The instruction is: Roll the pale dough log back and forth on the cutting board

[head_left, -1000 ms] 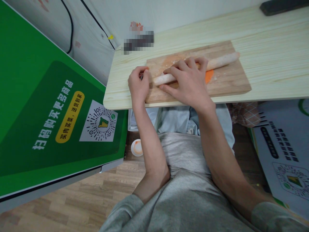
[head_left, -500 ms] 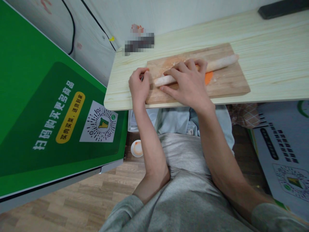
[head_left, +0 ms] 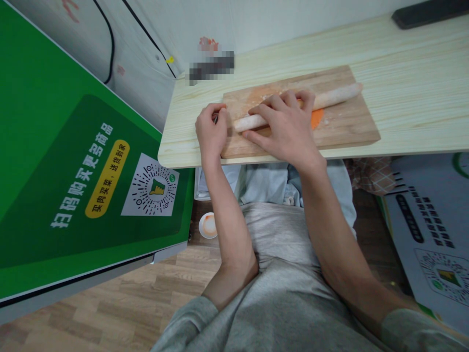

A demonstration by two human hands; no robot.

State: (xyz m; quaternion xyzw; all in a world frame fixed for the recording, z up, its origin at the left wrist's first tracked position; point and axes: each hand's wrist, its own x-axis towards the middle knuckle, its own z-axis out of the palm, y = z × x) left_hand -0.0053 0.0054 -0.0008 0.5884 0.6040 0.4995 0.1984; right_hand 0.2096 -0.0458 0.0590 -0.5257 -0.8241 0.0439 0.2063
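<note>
A wooden cutting board (head_left: 351, 129) lies slightly askew on the pale tabletop, dusted with flour. Across it rests a floury rolling pin (head_left: 339, 95), tilted up toward the right. My right hand (head_left: 289, 122) lies over the pin's middle, fingers curled over its far side and thumb on the near side. Beneath pin and palm, a flat orange piece of dough (head_left: 317, 118) peeks out; most of it is hidden. At the board's left edge, my left hand (head_left: 213, 128) is closed with curled fingers against that edge.
A black bar-shaped object (head_left: 428, 14) sits at the back right of the table (head_left: 414, 98). To the left stands a green cabinet panel (head_left: 36, 122) with a QR code. Below the table are a small white bowl (head_left: 208, 226) and folded light-blue cloth (head_left: 264, 181).
</note>
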